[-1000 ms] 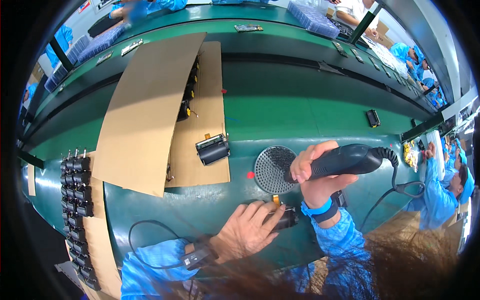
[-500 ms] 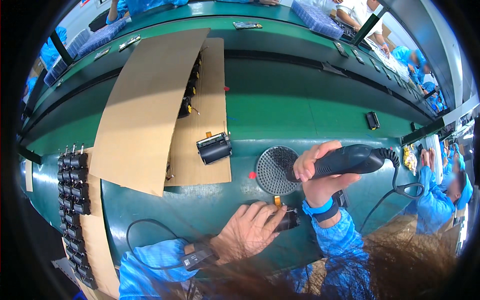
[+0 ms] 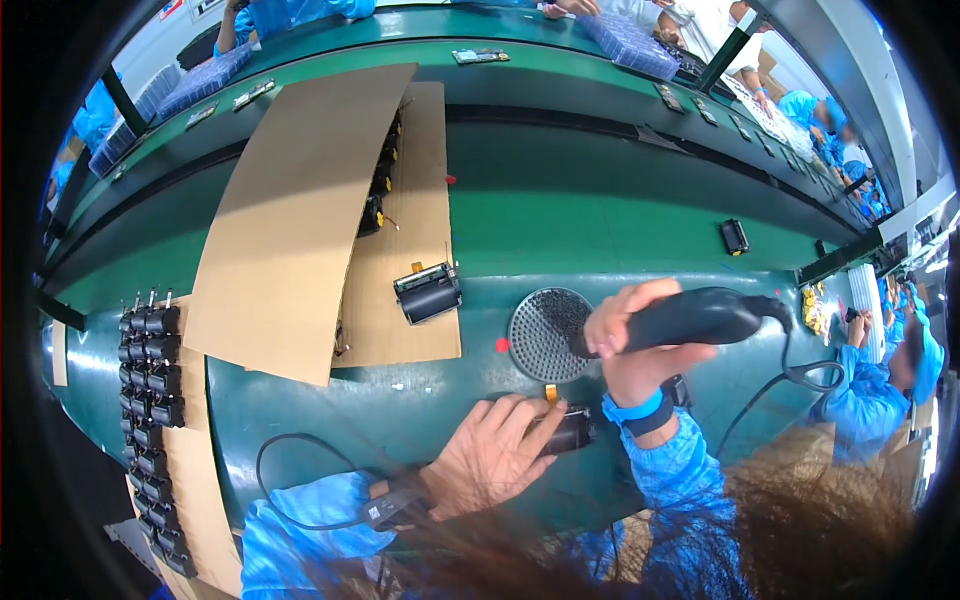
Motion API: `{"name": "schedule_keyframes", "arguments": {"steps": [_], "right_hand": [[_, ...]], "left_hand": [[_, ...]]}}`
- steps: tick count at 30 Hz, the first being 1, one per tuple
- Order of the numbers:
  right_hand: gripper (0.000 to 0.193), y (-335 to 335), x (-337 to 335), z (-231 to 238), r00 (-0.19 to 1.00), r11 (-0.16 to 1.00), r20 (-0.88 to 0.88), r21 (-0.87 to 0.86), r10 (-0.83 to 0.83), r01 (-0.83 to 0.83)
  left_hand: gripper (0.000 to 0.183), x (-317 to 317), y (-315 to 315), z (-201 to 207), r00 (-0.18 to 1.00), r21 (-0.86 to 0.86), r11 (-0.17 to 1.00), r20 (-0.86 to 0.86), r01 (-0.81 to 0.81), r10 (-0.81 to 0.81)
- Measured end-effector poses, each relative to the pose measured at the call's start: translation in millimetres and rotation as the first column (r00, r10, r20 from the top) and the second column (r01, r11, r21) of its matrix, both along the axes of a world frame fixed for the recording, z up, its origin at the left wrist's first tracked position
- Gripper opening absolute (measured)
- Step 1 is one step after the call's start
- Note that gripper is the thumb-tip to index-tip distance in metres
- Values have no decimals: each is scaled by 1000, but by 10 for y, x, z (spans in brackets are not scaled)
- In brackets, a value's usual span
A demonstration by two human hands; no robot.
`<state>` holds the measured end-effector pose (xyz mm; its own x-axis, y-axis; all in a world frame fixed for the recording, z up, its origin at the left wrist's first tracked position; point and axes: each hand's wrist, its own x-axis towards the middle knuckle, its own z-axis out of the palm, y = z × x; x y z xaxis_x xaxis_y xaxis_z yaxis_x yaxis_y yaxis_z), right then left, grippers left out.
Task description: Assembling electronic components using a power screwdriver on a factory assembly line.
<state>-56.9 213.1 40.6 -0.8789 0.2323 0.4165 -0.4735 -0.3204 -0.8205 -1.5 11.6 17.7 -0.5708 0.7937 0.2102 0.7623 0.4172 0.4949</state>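
Observation:
My right hand (image 3: 638, 372) is wrapped round a black corded electric screwdriver (image 3: 695, 318), held sideways with its cord end to the right. Its front end reaches the edge of a round grey perforated dish (image 3: 535, 360) that has many tiny dark screws on one side; the tip itself cannot be made out. My left hand (image 3: 487, 452) lies over a black printer-like module (image 3: 573, 431) on the green mat, fingers and thumb on its left end. An orange ribbon cable (image 3: 551, 393) sticks up from that module. Both wrists wear bands.
A similar black module (image 3: 430, 295) lies on cardboard (image 3: 290, 200), with more tucked under its upper sheet. Several modules stand in rows (image 3: 150, 390) at the left. Another black part (image 3: 734, 237) lies at right, before a metal frame post. A cord (image 3: 765, 385) loops nearby. Co-workers sit beyond.
The view has shifted slightly. My right hand keeps the screwdriver at the dish's edge, and my left hand stays on the module. A co-worker's hand at the top has come further into view.

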Motion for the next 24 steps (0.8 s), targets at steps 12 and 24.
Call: {"name": "schedule_keyframes", "arguments": {"steps": [12,24], "right_hand": [[88,118,686,200,938,953,-207,-63,278,-296],[89,55,701,70,956,966,-175,-58,237,-250]], "left_hand": [[64,-64,-49,-50,997,104,994,72,-16,9],[65,-51,-49,-60,996,109,994,92,-22,12]]}}
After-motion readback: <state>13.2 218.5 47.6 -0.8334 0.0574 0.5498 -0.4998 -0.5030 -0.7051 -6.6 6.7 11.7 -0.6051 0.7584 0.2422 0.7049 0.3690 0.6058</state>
